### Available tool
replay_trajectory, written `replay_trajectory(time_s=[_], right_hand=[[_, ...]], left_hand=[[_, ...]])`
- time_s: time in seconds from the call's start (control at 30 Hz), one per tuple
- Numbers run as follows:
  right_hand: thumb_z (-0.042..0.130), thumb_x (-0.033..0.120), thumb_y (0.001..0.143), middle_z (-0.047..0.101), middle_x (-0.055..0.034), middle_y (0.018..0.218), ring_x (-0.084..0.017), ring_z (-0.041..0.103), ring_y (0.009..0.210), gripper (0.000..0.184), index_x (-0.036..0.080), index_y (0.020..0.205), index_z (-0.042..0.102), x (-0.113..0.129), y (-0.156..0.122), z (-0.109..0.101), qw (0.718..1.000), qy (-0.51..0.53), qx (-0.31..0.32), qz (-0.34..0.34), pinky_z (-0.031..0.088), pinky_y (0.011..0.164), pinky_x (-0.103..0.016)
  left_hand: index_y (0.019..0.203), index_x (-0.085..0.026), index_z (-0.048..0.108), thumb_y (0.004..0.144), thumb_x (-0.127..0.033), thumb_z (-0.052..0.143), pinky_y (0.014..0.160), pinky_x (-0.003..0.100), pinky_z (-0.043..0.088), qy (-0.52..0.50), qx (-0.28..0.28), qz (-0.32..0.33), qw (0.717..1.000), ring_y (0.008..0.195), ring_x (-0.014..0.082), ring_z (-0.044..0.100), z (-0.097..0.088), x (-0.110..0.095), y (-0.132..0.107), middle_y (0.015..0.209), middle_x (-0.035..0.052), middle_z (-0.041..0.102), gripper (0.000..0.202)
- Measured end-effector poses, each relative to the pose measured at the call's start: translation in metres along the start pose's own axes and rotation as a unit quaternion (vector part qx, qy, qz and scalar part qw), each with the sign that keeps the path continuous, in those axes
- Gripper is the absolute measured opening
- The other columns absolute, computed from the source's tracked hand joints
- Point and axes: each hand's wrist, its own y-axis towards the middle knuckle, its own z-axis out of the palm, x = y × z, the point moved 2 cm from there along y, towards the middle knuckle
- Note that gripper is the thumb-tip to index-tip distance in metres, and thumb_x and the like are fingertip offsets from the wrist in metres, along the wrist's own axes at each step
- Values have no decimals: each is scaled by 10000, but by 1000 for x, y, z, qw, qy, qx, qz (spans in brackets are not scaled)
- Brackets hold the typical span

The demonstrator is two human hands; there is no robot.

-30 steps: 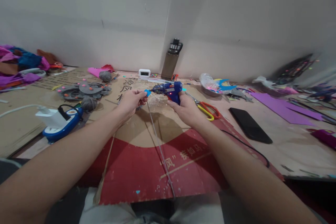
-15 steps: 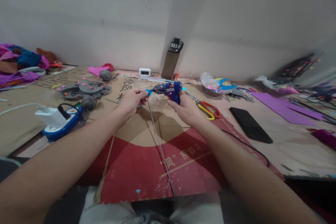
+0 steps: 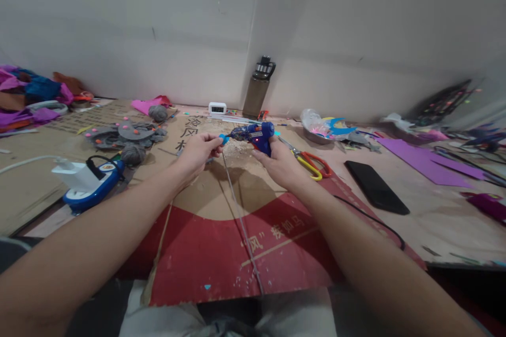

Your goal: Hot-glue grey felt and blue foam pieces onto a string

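My right hand (image 3: 279, 160) is closed around a blue hot glue gun (image 3: 261, 137), its nozzle pointing left. In a pinch, my left hand (image 3: 200, 152) holds a small bright blue piece (image 3: 224, 139), at or very near the nozzle tip. I cannot tell whether the two touch. A thin grey cord (image 3: 241, 216) runs from beside the blue piece down toward my lap. Both hands are above a brown and red cardboard sheet (image 3: 197, 253).
Scissors (image 3: 312, 164) and a black phone (image 3: 375, 187) lie to the right. A blue power strip (image 3: 95, 192) with a white plug is on the left, near grey felt pieces (image 3: 124, 136). A bottle (image 3: 256, 89) and small clock (image 3: 217, 109) stand at the back.
The hands, glue gun and blue piece keep practically the same positions. Only a very slight shift of the whole view shows.
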Motion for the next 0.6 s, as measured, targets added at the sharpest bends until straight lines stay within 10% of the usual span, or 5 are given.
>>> replay_trajectory(time_s=[0.6], right_hand=[[577, 331, 793, 653, -80, 883, -232, 605, 786, 272, 190, 1024, 550, -8, 3, 1, 999, -12, -28, 20, 473, 731, -382]], left_hand=[[624, -122, 584, 751, -108, 651, 464, 173, 392, 14, 8, 12, 1000, 428, 59, 493, 1, 0, -1, 521, 6, 575, 145]])
